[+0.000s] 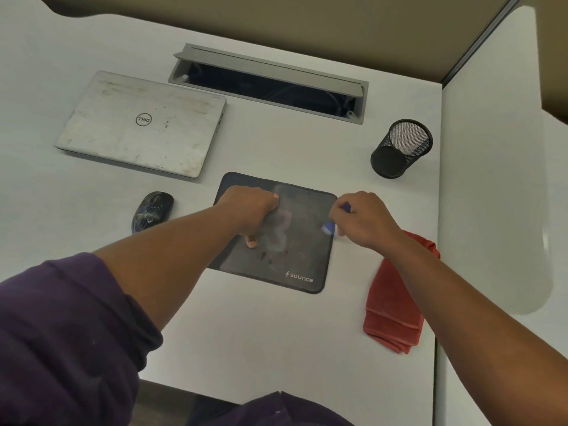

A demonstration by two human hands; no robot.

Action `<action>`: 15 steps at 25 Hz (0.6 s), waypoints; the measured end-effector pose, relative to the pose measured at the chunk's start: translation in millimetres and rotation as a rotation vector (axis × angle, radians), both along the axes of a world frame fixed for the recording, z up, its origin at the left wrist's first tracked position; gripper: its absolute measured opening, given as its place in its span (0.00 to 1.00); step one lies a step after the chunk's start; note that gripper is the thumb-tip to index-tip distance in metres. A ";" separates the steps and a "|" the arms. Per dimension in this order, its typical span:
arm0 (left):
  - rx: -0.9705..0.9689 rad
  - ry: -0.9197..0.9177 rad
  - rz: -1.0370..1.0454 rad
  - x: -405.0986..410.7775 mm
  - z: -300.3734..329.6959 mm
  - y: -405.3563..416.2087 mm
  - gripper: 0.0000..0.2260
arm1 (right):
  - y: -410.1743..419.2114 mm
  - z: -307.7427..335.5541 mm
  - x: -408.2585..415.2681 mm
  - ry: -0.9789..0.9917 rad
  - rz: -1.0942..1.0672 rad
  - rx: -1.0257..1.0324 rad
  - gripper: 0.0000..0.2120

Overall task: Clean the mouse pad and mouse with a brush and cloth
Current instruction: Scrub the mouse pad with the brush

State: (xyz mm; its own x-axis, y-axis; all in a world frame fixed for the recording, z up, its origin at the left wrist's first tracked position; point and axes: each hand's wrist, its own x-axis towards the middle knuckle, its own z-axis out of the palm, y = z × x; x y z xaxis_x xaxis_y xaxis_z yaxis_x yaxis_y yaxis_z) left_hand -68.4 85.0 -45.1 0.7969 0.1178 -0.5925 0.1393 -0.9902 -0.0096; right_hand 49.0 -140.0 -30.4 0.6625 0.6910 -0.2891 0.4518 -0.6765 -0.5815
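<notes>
Over by the desk's left edge lay the closed, scuffed silver laptop (141, 124), and nearer the front sat the glossy black computer mouse (152, 210), streaked with white smears, just left of the dark rectangular fabric mouse pad (285, 259) in the middle of the white desk (261, 333). The left hand (252, 210) was down on the pad's left half, fingers curled, thumb pressing it flat! At the pad's right edge the right hand (362, 219) gripped a small blue brush (330, 227), its arm crossing the folded red cloth (396, 305) near the desk's right edge, the black mesh pen cup (399, 149) standing behind.
</notes>
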 end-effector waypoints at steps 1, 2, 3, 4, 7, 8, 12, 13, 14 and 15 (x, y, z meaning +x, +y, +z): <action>0.002 0.003 0.001 -0.2 0.4 -0.5 0.33 | 0.4 0.1 1.0 0.001 -0.054 0.081 0.09; 0.004 0.009 0.005 -0.2 1.3 -1.0 0.33 | 2.1 -0.4 3.0 -0.041 -0.073 0.121 0.09; 0.004 0.016 0.009 0.0 2.1 -1.2 0.33 | 4.1 -0.5 4.7 -0.109 -0.049 0.099 0.09; 0.002 0.020 0.010 0.0 2.5 -1.2 0.34 | 5.4 -1.0 5.2 -0.151 0.000 0.035 0.10; 0.013 0.028 0.009 -0.8 3.3 -2.0 0.36 | 0.5 -1.5 -3.4 0.149 0.169 -0.156 0.11; 0.013 0.028 0.014 -0.6 3.3 -1.8 0.35 | -2.6 -0.6 -8.7 0.278 0.209 -0.189 0.12; 0.007 0.023 0.008 -1.6 2.1 -1.9 0.33 | -1.1 0.4 -12.9 0.261 -0.019 0.204 0.08; 0.008 0.023 0.007 -1.8 2.6 -1.9 0.33 | 4.0 2.2 -10.1 0.165 -0.073 0.259 0.09; 0.007 0.019 0.004 -1.7 3.2 -2.1 0.33 | 7.5 4.3 -9.4 0.081 -0.070 0.239 0.09; 0.006 0.014 -0.001 -1.4 4.0 -2.6 0.32 | 9.2 4.5 -10.7 0.033 -0.027 0.173 0.09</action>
